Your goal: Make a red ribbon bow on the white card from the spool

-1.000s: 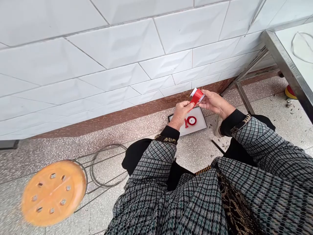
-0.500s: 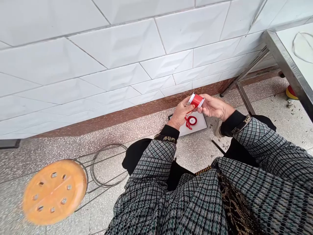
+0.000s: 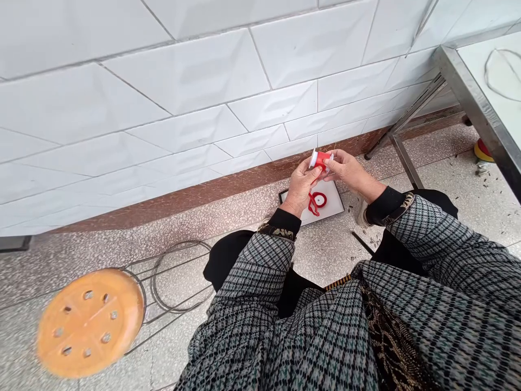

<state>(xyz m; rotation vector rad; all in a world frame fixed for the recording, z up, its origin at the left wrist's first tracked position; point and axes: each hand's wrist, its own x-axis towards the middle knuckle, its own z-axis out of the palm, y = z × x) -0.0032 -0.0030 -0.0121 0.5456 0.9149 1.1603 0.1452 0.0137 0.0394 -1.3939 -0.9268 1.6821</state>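
Observation:
Both my hands meet in front of me over the floor, holding a small spool of red ribbon (image 3: 319, 158) with white end discs. My left hand (image 3: 302, 185) pinches the spool from the left, and a loose red ribbon end hangs from its fingers. My right hand (image 3: 345, 171) closes its fingers on the spool's right end. Below the hands a white board with a dark frame (image 3: 334, 203) lies on the floor, and a second red ribbon roll (image 3: 319, 200) rests on it.
An orange round stool seat with holes (image 3: 87, 321) stands at the lower left on a wire frame (image 3: 179, 277). A steel table (image 3: 476, 103) with angled legs is at the upper right. A white tiled wall rises just ahead. Small debris litters the floor at right.
The spool has risen slightly and turned in my hands, and both hands have drawn closer together around it. The view shifted a little.

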